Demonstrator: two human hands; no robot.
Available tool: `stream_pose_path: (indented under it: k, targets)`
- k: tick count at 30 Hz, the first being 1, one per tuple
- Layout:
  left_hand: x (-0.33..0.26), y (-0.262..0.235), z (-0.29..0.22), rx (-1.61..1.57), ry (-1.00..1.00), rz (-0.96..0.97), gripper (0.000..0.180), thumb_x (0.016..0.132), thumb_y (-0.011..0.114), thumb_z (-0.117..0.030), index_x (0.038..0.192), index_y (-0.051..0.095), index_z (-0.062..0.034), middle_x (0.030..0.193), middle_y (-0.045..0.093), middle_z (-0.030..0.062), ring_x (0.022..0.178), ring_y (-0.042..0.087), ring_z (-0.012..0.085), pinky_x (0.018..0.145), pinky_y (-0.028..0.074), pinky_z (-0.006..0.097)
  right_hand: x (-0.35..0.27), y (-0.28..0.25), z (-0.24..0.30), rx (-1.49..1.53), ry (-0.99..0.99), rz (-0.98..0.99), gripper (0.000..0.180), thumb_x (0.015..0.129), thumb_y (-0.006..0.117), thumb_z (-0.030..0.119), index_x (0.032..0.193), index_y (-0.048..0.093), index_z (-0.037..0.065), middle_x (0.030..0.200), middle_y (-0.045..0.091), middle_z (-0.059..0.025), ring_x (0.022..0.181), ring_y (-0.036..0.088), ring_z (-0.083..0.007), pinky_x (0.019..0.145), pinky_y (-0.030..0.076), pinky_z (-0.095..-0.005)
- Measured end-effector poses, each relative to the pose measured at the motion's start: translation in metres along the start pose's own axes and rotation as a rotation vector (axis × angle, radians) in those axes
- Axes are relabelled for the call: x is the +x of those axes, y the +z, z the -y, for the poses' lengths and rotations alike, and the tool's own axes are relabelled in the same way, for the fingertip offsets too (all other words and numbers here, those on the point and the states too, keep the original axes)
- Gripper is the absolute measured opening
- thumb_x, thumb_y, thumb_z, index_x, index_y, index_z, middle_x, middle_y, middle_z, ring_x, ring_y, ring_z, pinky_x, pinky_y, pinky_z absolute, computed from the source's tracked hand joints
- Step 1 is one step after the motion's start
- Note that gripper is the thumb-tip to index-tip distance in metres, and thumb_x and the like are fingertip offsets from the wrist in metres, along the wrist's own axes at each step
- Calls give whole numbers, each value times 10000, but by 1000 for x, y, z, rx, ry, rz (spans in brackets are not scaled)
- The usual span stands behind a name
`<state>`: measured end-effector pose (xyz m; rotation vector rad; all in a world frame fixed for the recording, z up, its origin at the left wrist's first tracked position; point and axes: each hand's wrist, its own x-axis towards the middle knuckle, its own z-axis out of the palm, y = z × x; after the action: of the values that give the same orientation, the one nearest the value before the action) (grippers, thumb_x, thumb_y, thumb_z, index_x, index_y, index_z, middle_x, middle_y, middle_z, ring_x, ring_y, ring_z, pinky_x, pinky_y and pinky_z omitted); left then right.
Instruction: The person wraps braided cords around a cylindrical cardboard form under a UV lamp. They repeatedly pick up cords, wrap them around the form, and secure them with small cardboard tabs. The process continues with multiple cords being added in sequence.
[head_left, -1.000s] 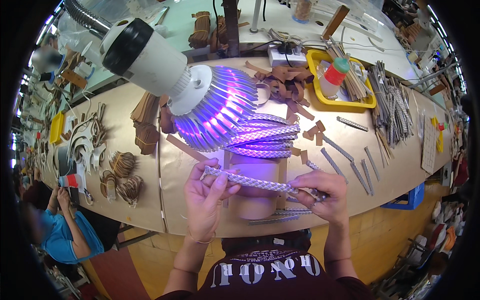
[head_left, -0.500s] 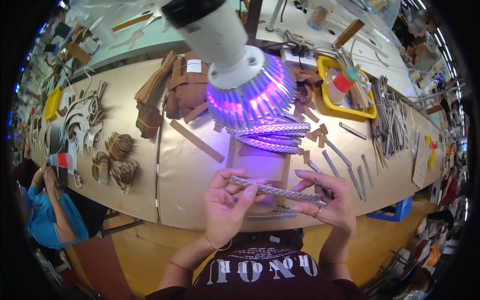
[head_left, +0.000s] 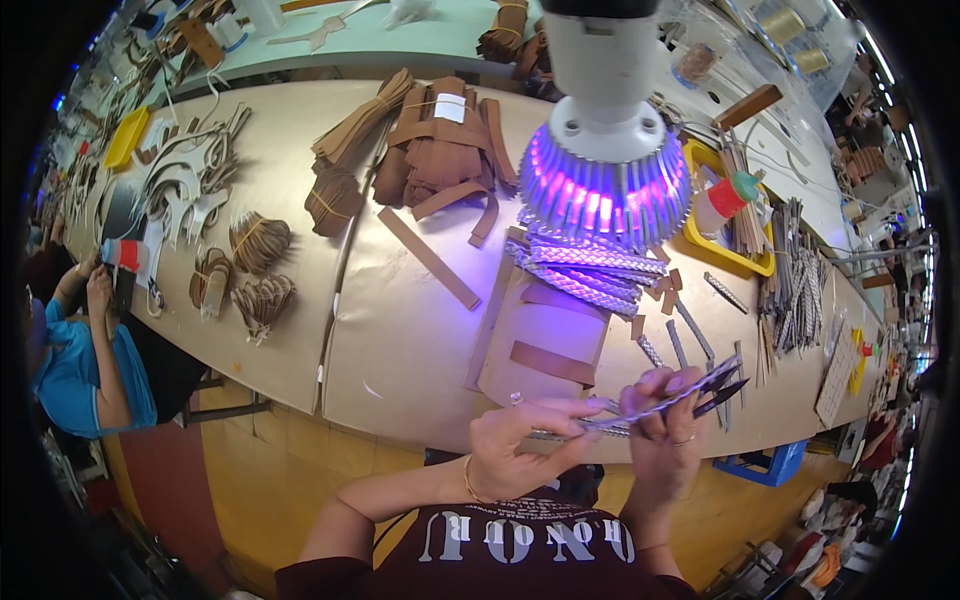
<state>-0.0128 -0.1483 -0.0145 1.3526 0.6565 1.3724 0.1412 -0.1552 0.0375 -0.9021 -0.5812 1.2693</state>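
A grey braided strip (head_left: 650, 409) is stretched between my hands near the table's front edge, seen nearly edge-on. My left hand (head_left: 522, 440) pinches its left end. My right hand (head_left: 664, 428) grips it farther right, the strip's end sticking out past the fingers. A dark, pointed tool like small snips (head_left: 720, 397) also juts from my right hand; its handle is hidden. Just beyond my hands lies a flat brown strip (head_left: 552, 364) on a tan board (head_left: 505, 385). A pile of braided strips (head_left: 585, 275) rests behind it, beneath a glowing purple lamp (head_left: 605, 185).
Brown strip bundles (head_left: 440, 150) lie at the back. A yellow tray (head_left: 735, 262) holds a red-and-green-topped bottle (head_left: 722, 200). Short braided pieces (head_left: 695, 330) are scattered at right, near a pile of long strips (head_left: 797, 280). Another person in blue (head_left: 85, 370) works at far left.
The braided strip has turned from its flat face to nearly edge-on, its right end now raised. My left hand has shifted right and lower. The whole view has swung, the lamp appearing farther right.
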Motion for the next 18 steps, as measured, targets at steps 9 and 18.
stream_pose_path:
  k: [9,18]
  targets:
    - [1,-45,38,314,-387,-273,313,841,687,-104,1138,626,-26,1135,594,140,1020,595,243,897,464,341,43,10,22,-1296,261,271,140,849,673,72,962,678,-10,662,646,-84,583,612,-128,558,468,-270]
    - [-19,-43,36,348,-261,-263,249,823,703,-80,1063,671,-20,1154,591,143,983,623,251,850,500,330,52,33,-4,-1196,198,304,192,815,710,60,968,607,8,668,664,-71,557,555,-59,498,399,-229]
